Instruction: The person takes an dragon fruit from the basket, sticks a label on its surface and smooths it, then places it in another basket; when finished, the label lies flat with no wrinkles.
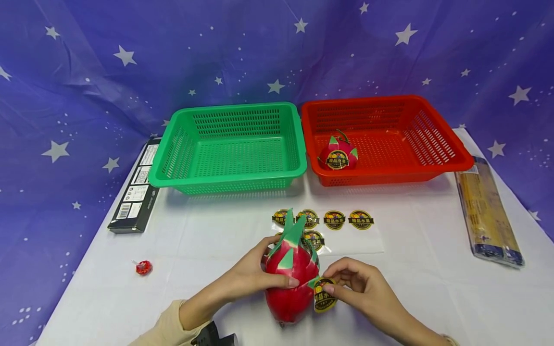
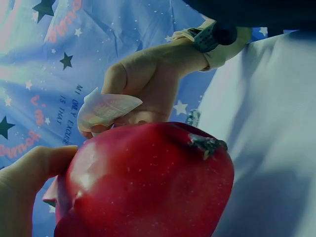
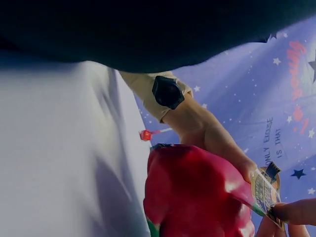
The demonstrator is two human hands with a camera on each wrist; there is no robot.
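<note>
My left hand grips a red dragon fruit with green leaf tips, its thumb lying across the front. In the left wrist view the smooth red skin and dark stem end of the dragon fruit fill the lower middle. Between thumb and fingers, my right hand pinches a black-and-gold round sticker beside the fruit's right side. The sticker looks bent in the right wrist view. Behind the fruit lies a sheet of similar stickers, partly hidden by the fruit and its leaves.
A green basket and a red basket stand at the back; the red one holds a stickered dragon fruit. A black box and a red wrapped candy lie at left, a yellow-brown packet at right.
</note>
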